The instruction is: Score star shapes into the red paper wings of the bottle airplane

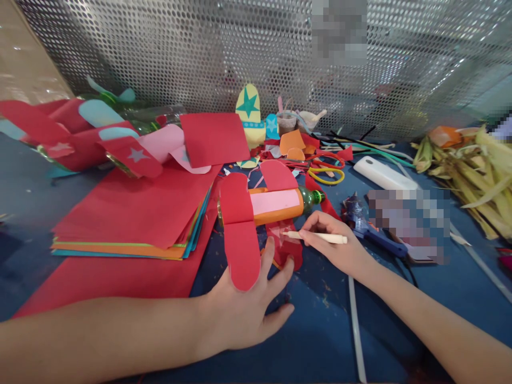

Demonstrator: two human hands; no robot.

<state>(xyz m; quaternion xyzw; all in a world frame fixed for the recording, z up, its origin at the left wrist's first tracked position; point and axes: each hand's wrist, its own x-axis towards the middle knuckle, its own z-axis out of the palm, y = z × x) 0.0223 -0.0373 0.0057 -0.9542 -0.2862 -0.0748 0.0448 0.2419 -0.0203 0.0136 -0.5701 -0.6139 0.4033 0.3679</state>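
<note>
A green plastic bottle lies on its side, wrapped in orange and pink paper. Rounded red paper strips cross its body. My right hand is closed around a cream-coloured marker, whose tip meets a star outline on a red paper flap below the bottle. Fingers spread, my left hand reaches under the front red strip. Its fingertips rest on the lower edge of the flap with the star and hold nothing between them.
Coloured paper sheets are stacked at left, beside red paper planes. Scissors and paper scraps lie behind the bottle. A blue glue gun, a white case and dried husks are at right. A perforated metal panel stands behind.
</note>
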